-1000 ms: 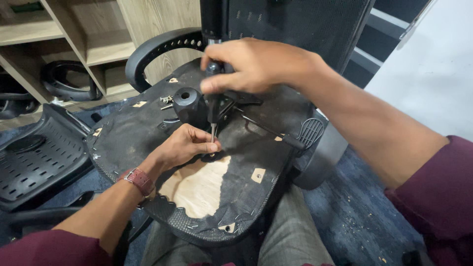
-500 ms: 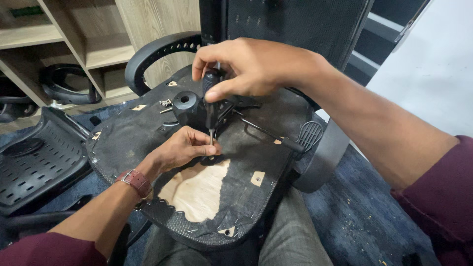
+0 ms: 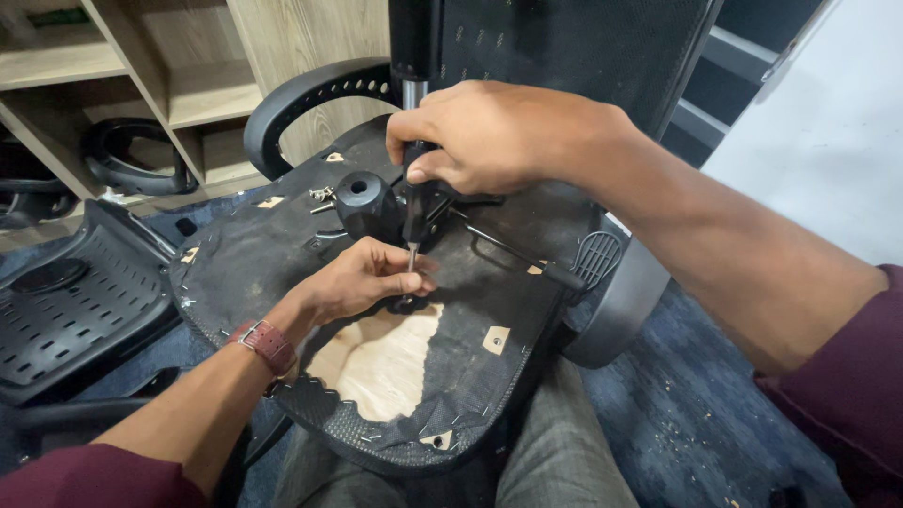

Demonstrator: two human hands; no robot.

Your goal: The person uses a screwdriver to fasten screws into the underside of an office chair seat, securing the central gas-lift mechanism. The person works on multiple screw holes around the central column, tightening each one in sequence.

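Right hand (image 3: 499,141): fingers clenched round black-handled screwdriver (image 3: 415,202), upright, tip on upturned black fabric-covered chair seat (image 3: 282,254).
Left hand (image 3: 362,277): fingertips pinching at screwdriver tip.

Screwdriver (image 3: 414,212): black handle, thin metal shaft, upright, tip down on seat underside.
Seat underside (image 3: 282,254): black fabric, torn patch exposing bare wood.

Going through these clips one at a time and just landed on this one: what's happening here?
A person has an upturned office chair seat across their lap, underside facing up, its black fabric torn away to bare wood near the front. The right hand grips a screwdriver upright, tip down on the seat bottom. The left hand rests on the seat with its fingers around the tip. A black knob and a few loose screws lie just behind, and a perforated black panel sits on the floor to the left.
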